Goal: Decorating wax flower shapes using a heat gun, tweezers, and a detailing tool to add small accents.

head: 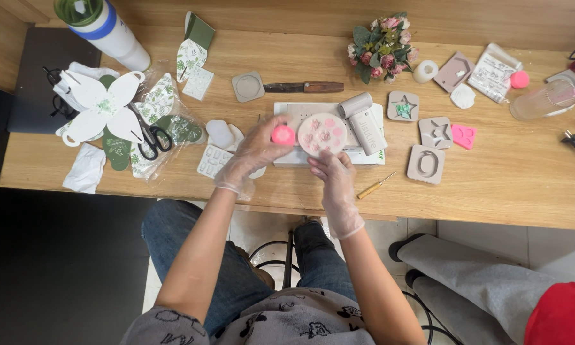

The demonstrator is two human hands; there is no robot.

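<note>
- Round mold [322,134] with little flower cavities, some showing pink, is sitting tilted up over the white board [287,115] in the middle of the table [505,185]. The right hand [334,171] is propping it from below, fingers pinched on its lower edge, so that grip is grasping the mold.
- Left hand [257,151] is gloved too and is holding a pink ball of clay [283,135] right beside the mold's left edge; that grip is clenched around the ball.
- A grey roller [363,117] is lying on the board just right of the mold, practically touching it.
- Off to the right, square grey molds are lying around: a star one [403,106], one with an oval cutout [426,164], and a small pink heart mold [464,136] next to them.
- A small wooden-handled pick [376,186] is resting near the table's front edge, just right of the right hand.
- On the left, black scissors [149,138] are lying on a pile of leafy paper cutouts with a big white butterfly shape [105,105].
- A rose bouquet [382,46] and a knife [305,87] are sitting further back.
</note>
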